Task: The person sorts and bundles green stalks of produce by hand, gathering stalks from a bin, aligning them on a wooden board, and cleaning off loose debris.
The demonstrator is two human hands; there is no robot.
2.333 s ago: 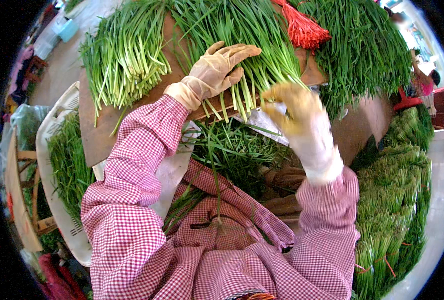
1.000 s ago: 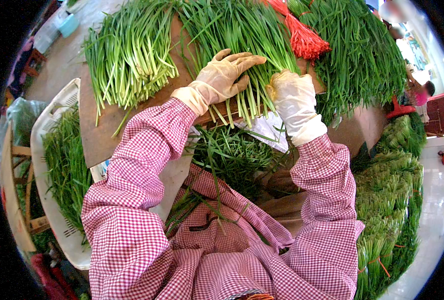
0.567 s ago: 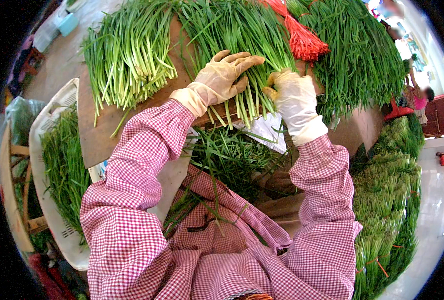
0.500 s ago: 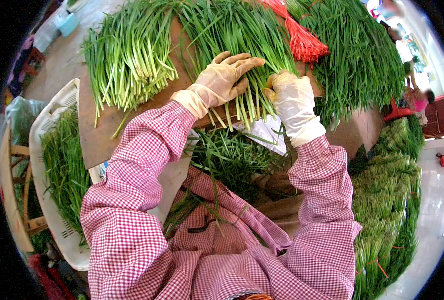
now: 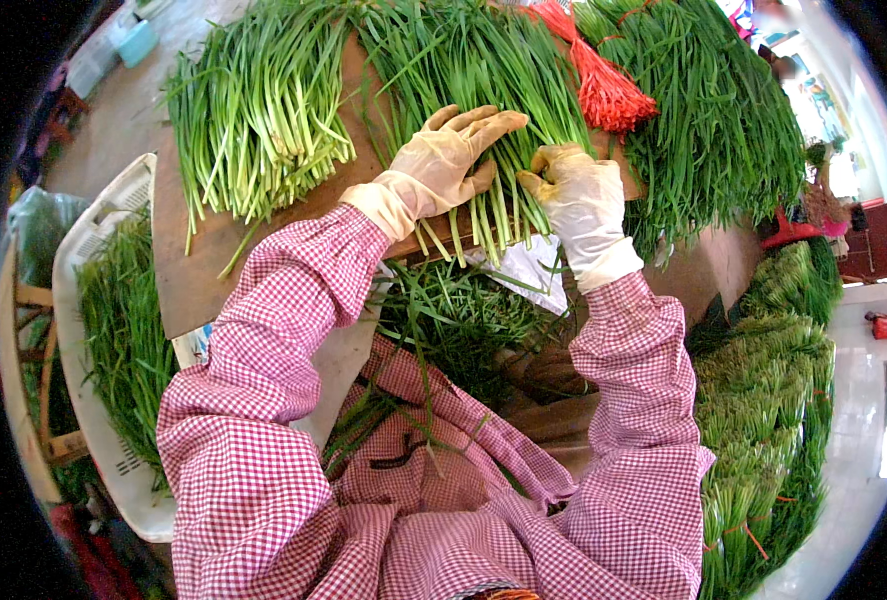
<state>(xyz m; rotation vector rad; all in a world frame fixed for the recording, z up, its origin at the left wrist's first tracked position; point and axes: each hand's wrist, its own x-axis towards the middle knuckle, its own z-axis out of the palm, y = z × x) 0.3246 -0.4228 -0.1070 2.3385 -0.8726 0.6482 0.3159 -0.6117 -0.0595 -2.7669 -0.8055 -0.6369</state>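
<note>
My left hand, in a pale glove, lies over the middle heap of garlic chives, its fingers stretched out and pressing on the stalks. Just to the right is my gloved right hand, fingers curled in and thumb against the heap's right edge. What it pinches, if anything, is hidden. The chives' pale stalk ends hang over the near edge of a brown board. Another heap of chives sits to the left, stalk ends toward me. A bunch of red ties rests beyond my right hand.
Tied green chives are piled at the far right of the board. More bundles stack at my right side. At left stands a white basket of greens. Loose trimmings and white paper are below the board edge.
My right hand has shifted very slightly left, its thumb now a little apart from the curled fingers. The left hand keeps its place on the chives.
</note>
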